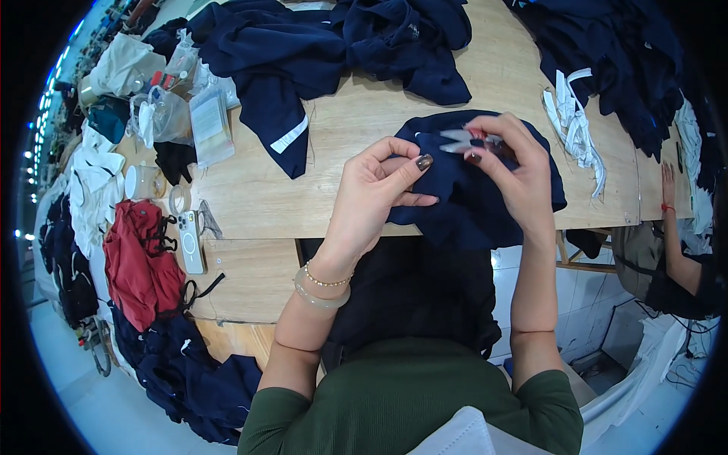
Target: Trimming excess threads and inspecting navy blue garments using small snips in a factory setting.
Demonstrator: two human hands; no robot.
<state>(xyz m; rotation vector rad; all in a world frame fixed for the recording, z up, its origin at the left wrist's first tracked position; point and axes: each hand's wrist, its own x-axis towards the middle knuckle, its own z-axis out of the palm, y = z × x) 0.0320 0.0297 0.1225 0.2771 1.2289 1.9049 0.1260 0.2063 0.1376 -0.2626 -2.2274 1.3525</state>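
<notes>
A navy blue garment (462, 201) lies bunched at the table's near edge, part of it hanging over. My left hand (379, 178) is at its left side, thumb and fingers closed on the cloth; the exact pinch point is partly hidden. My right hand (516, 163) is wrapped round a pair of thread snips (457, 142) above the garment. The blades point left toward my left fingertips and stand apart, slightly blurred. A small white mark shows on the cloth near the left fingers.
More navy garments (280, 53) lie at the far side and right. White fabric strips (572, 125) lie right of my work. On the left are a phone (191, 241), a red bag (144, 258), a tape roll (180, 199) and plastic bags (163, 117). Another person's arm (671, 227) rests at right.
</notes>
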